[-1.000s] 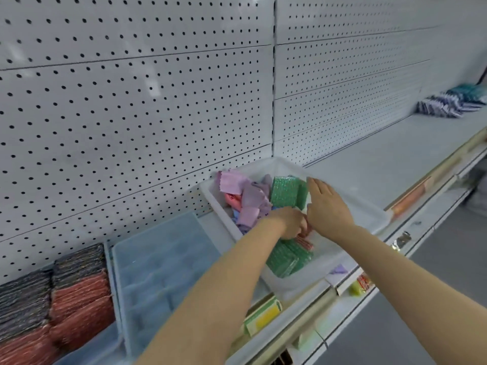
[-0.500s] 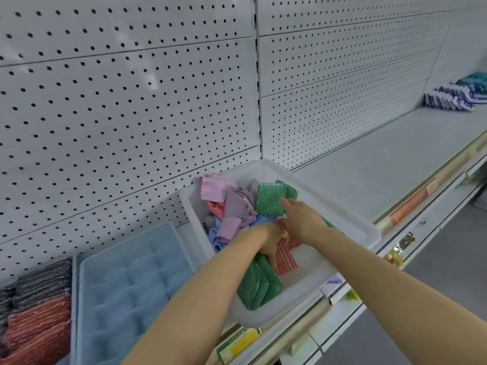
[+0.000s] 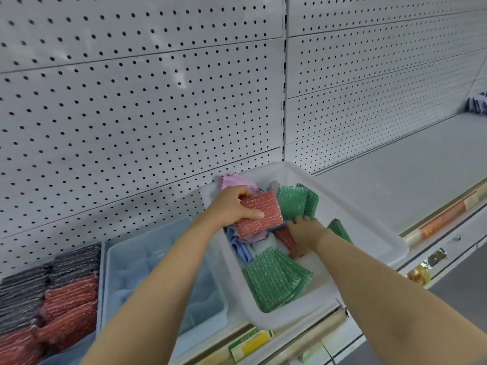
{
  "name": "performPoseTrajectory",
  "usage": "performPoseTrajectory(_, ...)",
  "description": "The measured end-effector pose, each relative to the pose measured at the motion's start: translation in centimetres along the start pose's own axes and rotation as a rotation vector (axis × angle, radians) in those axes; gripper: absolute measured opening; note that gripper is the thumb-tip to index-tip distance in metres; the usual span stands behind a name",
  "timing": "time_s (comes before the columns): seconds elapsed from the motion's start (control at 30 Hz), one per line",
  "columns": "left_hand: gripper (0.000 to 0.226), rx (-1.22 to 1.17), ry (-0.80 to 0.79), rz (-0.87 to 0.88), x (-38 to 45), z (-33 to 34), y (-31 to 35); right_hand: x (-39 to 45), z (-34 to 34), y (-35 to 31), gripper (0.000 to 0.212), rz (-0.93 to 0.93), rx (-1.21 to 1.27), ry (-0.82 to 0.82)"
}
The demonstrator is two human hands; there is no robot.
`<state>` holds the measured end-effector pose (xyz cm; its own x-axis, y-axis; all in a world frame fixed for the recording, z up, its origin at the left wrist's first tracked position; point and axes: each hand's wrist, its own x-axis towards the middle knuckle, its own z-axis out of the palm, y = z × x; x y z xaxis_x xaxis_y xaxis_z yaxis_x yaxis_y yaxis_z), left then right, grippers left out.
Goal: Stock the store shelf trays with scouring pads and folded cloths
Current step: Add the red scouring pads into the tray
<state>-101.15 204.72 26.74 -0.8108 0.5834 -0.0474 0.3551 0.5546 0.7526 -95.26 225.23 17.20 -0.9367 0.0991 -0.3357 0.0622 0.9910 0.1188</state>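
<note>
Overhead, the left hand (image 3: 234, 204) grips a red scouring pad (image 3: 259, 214) above the white bin (image 3: 369, 227) on the shelf; the right hand (image 3: 305, 233) reaches inside it, fingers curled onto another red pad (image 3: 286, 237), beside green pads (image 3: 271, 280).

No text can be read anywhere. The yellow-green price tag (image 3: 251, 343) on the shelf's front rail (image 3: 313, 328) carries print too blurred to read. The orange strip (image 3: 439, 223) farther along is equally unreadable.
</note>
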Motion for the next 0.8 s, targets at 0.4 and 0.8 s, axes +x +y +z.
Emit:
performPoseTrajectory(0.4,0.038,-0.177,0.158,0.053,-5.1,-5.2,-3.4,-3.0,-4.3,-1.0,0.029,0.118,0.531,0.442)
performPoseTrajectory(0.8,0.027,-0.085,0.242,0.017,-14.9,-13.7,-8.7,-8.0,-9.0,-13.8,0.044,-0.224,0.87,0.647)
